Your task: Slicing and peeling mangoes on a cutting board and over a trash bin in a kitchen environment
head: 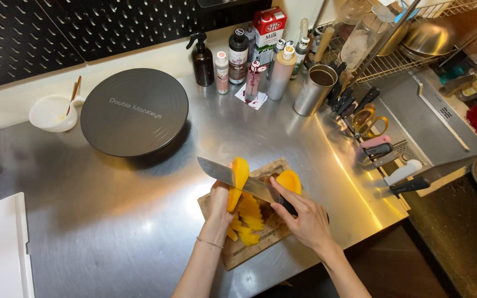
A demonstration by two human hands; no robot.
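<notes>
My left hand (219,203) holds a piece of yellow mango (238,179) upright over a small wooden cutting board (260,240). My right hand (303,218) grips the dark handle of a wide kitchen knife (230,176), whose blade lies against the mango. Several peeled mango slices (248,221) lie on the board under my hands. Another mango half (289,181) rests at the board's far right corner.
A round dark turntable (133,110) and a white bowl (52,112) stand at the back left of the steel counter (111,221). Bottles, a milk carton (268,28) and a steel cup (314,89) line the back. Knives, scissors (370,122) and a dish rack (409,44) are at the right.
</notes>
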